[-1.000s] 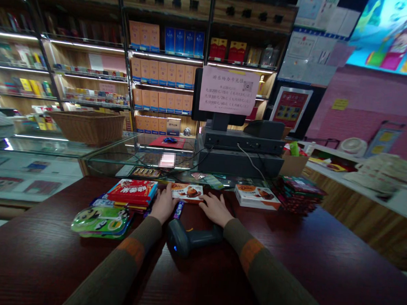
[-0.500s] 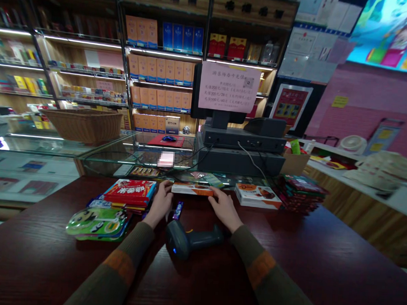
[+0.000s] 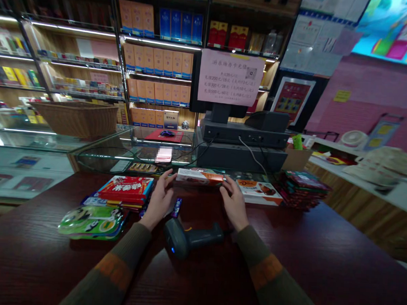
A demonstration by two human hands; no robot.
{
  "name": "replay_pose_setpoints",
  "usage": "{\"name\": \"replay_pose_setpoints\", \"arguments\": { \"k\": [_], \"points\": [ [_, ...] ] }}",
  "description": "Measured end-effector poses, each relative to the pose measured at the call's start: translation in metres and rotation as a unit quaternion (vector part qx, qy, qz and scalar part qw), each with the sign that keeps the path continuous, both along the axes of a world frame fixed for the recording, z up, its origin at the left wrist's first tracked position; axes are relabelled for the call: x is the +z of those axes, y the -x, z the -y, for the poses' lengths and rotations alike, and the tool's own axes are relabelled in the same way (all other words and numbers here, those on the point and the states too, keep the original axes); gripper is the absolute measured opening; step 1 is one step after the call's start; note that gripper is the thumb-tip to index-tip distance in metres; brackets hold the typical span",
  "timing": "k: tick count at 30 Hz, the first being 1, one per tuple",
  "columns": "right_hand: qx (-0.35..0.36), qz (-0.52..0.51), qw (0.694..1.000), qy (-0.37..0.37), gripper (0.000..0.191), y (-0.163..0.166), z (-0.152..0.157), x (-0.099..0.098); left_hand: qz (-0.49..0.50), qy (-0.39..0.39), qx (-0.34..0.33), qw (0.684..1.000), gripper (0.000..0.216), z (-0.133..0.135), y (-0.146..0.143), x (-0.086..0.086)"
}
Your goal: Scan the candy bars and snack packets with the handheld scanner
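A flat white-and-orange chocolate box (image 3: 199, 176) is held between my two hands over the far edge of the dark table. My left hand (image 3: 159, 198) has its fingers at the box's left end. At the right end are the fingers of my right hand (image 3: 234, 200). Just below the box lies a small purple wrapped bar (image 3: 177, 207), close to my left thumb. Between my forearms a grey barcode scanner (image 3: 188, 238) rests on the table, with a blue light on its head. A similar chocolate box (image 3: 260, 193) lies to the right of my right hand.
Left on the table are red snack packs (image 3: 126, 188) and a green panda-print pack (image 3: 92, 222). A stack of dark packets (image 3: 304, 189) stands at the right. Behind are a glass counter, a cash register (image 3: 241, 150) with a screen, and a wicker basket (image 3: 77, 118).
The chocolate box has risen a little and moved slightly right, between both hands. My right hand has shifted right with it. The view has tilted slightly; the scanner stays in place.
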State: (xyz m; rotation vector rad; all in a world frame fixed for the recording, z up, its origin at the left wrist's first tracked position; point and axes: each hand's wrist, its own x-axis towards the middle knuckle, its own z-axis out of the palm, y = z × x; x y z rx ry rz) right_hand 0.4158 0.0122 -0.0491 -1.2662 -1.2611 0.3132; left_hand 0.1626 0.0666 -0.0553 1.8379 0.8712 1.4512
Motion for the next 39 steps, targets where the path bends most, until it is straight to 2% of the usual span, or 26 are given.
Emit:
{"name": "replay_pose_setpoints", "arguments": {
  "k": [10,17,24,29,35,39],
  "points": [
    [0.054,-0.137,0.989,0.033,0.056,-0.006,-0.010,-0.017,0.002,-0.039,-0.016,0.999,0.065,0.019,-0.001,0.017],
    [0.058,-0.128,0.988,0.062,0.061,-0.008,-0.011,-0.020,0.004,-0.034,-0.014,0.999,0.063,0.018,-0.001,0.017],
    [0.066,-0.122,0.988,0.061,0.057,0.000,-0.008,-0.018,0.014,-0.039,0.034,0.999,0.064,0.013,0.004,0.013],
    [0.079,-0.133,0.987,0.046,0.055,0.006,-0.006,-0.013,0.015,-0.054,0.086,0.995,0.053,0.009,0.005,0.011],
    [0.089,-0.162,0.982,0.044,0.052,0.002,-0.004,-0.011,-0.087,-0.154,0.153,0.972,0.031,0.005,0.008,0.009],
    [0.087,-0.164,0.982,0.047,0.055,0.000,-0.006,-0.015,-0.108,-0.182,0.156,0.965,0.027,0.006,0.008,0.010]
  ]
}}
